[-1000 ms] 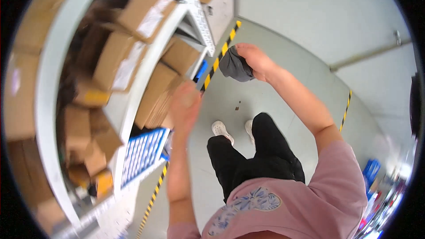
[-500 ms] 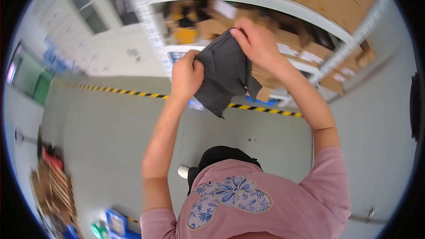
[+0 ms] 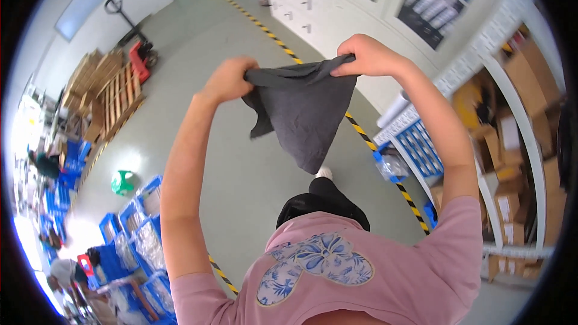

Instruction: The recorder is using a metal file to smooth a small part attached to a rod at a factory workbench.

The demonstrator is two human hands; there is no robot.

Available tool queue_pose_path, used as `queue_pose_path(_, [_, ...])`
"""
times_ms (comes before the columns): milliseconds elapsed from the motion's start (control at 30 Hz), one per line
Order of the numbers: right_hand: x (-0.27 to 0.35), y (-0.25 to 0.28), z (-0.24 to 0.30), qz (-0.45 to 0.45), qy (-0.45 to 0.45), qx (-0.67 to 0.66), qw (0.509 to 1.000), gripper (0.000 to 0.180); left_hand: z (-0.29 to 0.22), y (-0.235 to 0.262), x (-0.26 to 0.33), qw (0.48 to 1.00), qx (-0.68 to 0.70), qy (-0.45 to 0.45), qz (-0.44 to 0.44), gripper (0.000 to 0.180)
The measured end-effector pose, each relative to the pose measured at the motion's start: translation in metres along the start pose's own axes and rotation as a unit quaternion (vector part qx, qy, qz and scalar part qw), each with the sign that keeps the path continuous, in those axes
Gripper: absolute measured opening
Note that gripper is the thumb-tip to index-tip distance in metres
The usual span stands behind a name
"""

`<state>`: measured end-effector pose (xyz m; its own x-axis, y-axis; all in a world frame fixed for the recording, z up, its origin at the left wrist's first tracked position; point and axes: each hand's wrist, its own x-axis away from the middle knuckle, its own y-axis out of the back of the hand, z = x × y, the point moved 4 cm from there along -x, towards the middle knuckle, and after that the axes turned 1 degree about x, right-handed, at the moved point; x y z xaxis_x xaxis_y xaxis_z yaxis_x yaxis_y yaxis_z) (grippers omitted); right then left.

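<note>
A dark grey cloth (image 3: 304, 108) hangs between my two raised hands, its top edge rolled or folded over. My left hand (image 3: 232, 79) is closed on its upper left corner. At the upper right corner, my right hand (image 3: 368, 57) pinches it between thumb and fingers. From the taut top edge the cloth drops to a point low in the middle, and a smaller flap dangles below my left hand. Both arms are stretched out over the grey floor.
A metal shelf rack (image 3: 512, 126) with cardboard boxes stands at the right, beside white cabinets (image 3: 325, 18). Yellow-black tape (image 3: 265, 30) runs along the floor. Blue crates (image 3: 144, 241), a green stool (image 3: 122, 183), a wooden pallet (image 3: 120, 99) and a red pallet jack (image 3: 139, 60) are at the left.
The view has turned left, away from the rack toward the crates and pallet. My hands have spread farther apart, drawing the cloth's top edge wider while both keep their hold.
</note>
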<state>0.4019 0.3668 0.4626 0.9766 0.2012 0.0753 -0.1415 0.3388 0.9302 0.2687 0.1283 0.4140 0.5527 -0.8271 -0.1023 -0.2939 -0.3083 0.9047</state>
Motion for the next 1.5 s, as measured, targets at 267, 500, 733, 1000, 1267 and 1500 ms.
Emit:
queue_pose_path(267, [-0.284, -0.105, 0.016, 0.128, -0.070, -0.629, 0.764, 0.036, 0.195, -0.167, 0.078, 0.374, 0.878, 0.215, -0.206, 0.108])
queue_pose_path(500, [-0.442, -0.200, 0.014, 0.248, -0.162, -0.562, 0.773, 0.020, 0.236, -0.217, 0.061, 0.336, 0.836, 0.303, -0.310, 0.025])
queue_pose_path(733, [-0.624, -0.230, 0.045, 0.070, 0.004, -0.348, 0.935, 0.022, 0.416, -0.159, 0.143, 0.346, 0.697, 0.388, -0.493, 0.013])
queue_pose_path(1000, [-0.736, -0.264, 0.117, 0.108, -0.157, -0.551, 0.813, 0.012, 0.526, -0.012, 0.218, 0.412, 0.547, 0.423, -0.594, 0.013])
queue_pose_path(1267, [-0.861, -0.354, 0.331, 0.239, -0.017, -0.727, 0.644, 0.057, 0.639, 0.073, 0.322, 0.337, 0.485, 0.391, -0.706, 0.011])
queue_pose_path(1500, [-0.942, -0.484, 0.517, 0.377, -0.128, -0.507, 0.764, 0.068, 0.690, 0.082, 0.443, 0.187, 0.385, 0.391, -0.814, 0.008])
